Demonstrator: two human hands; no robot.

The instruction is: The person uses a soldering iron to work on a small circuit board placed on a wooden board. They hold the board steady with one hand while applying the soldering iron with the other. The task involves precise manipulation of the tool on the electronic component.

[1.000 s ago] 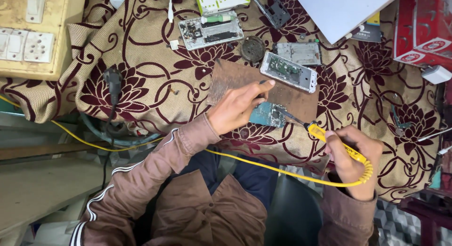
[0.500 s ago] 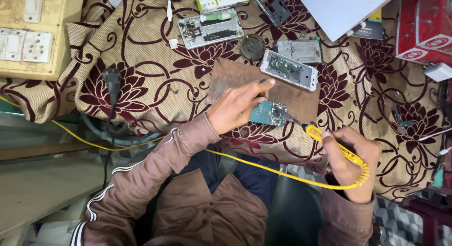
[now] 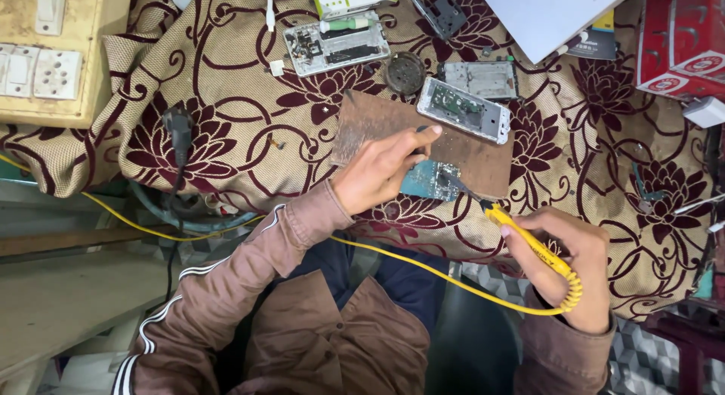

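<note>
My left hand (image 3: 381,171) pinches a thin dark tool against a small blue-green circuit board (image 3: 434,181) that lies on a worn brown work board (image 3: 393,123). My right hand (image 3: 568,263) grips a yellow soldering iron (image 3: 529,240), whose dark tip touches the circuit board's right edge. The iron's yellow cable (image 3: 445,278) loops from my right hand across my lap to the left. An opened phone body (image 3: 463,109) rests on the work board just beyond the circuit board.
A floral cloth (image 3: 226,100) covers the bench. On it lie another opened phone (image 3: 336,41), a round dark part (image 3: 405,72), a metal phone frame (image 3: 480,79) and a black plug (image 3: 179,124). Wall switches (image 3: 38,63) sit far left, red boxes (image 3: 680,40) far right.
My right hand and the soldering iron have shifted slightly left, bringing the tip closer in on the circuit board. My left hand stays in place on the board.
</note>
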